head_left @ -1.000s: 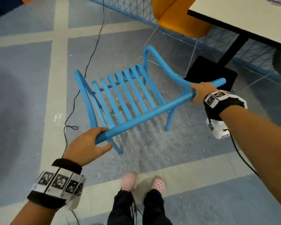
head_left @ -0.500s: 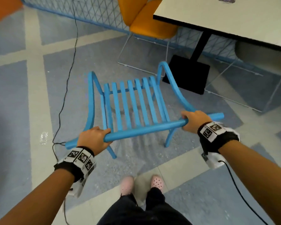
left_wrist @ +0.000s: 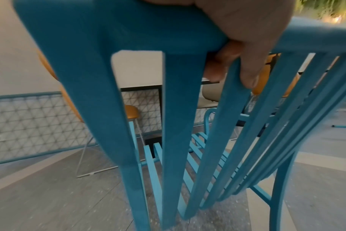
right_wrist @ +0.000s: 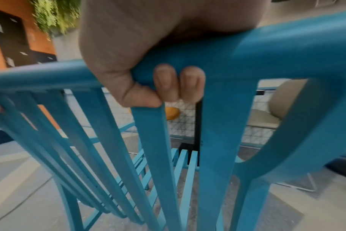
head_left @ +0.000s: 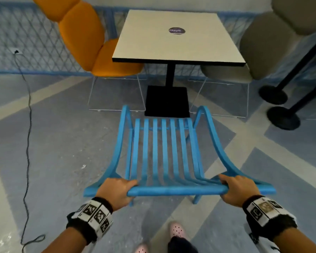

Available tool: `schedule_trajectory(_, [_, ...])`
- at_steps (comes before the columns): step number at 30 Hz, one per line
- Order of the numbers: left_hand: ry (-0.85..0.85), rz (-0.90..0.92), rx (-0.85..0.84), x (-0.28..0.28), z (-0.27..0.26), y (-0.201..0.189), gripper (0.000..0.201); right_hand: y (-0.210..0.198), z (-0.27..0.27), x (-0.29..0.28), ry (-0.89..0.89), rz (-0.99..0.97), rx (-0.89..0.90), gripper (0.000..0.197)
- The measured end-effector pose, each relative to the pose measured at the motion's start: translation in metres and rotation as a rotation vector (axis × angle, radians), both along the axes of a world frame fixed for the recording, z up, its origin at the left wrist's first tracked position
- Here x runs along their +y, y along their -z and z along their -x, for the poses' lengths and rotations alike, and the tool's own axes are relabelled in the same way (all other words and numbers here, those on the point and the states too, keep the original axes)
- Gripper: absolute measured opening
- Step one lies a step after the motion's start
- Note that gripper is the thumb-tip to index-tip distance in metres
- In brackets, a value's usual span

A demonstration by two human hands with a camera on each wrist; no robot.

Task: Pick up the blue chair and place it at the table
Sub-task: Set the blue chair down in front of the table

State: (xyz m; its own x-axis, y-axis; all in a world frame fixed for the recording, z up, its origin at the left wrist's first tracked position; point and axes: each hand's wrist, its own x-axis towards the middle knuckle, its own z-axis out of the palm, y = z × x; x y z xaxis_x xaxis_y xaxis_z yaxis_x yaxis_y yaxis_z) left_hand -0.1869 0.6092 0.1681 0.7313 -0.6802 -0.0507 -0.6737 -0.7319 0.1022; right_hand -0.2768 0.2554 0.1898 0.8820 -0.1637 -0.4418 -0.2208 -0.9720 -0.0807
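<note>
The blue slatted chair (head_left: 162, 152) faces the white square table (head_left: 177, 37), its front edge close to the table's black base (head_left: 167, 101). My left hand (head_left: 115, 192) grips the left end of the chair's top back rail, and my right hand (head_left: 235, 190) grips the right end. In the left wrist view the left hand (left_wrist: 241, 51) curls round the rail of the chair (left_wrist: 168, 140). In the right wrist view the right hand (right_wrist: 148, 75) wraps the rail, fingertips under it, above the chair's slats (right_wrist: 217, 156). Whether the chair's legs touch the floor I cannot tell.
An orange chair (head_left: 91, 42) stands at the table's left side and a beige chair (head_left: 259, 48) at its right. Two black round post bases (head_left: 279, 106) sit at the far right. A black cable (head_left: 26, 143) trails along the floor on the left. My feet (head_left: 175, 230) are behind the chair.
The chair has swung round from angled to square-on facing the table and moved closer to it. Both hands keep their grip on the top rail.
</note>
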Motion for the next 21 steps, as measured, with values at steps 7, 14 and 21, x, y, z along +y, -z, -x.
schedule_trajectory(7, [0.028,-0.041,-0.018,-0.035,-0.059,0.01,0.03,0.013,-0.045,-0.04,-0.021,-0.002,-0.117,0.018])
schedule_trajectory(14, [-0.152,0.011,0.05,-0.079,-0.137,-0.009,0.035,0.007,-0.129,-0.077,-0.078,0.037,-0.124,0.018])
schedule_trajectory(21, [-0.319,-0.097,0.165,-0.119,-0.188,-0.033,0.02,-0.007,-0.202,-0.093,-0.113,0.014,-0.08,0.022])
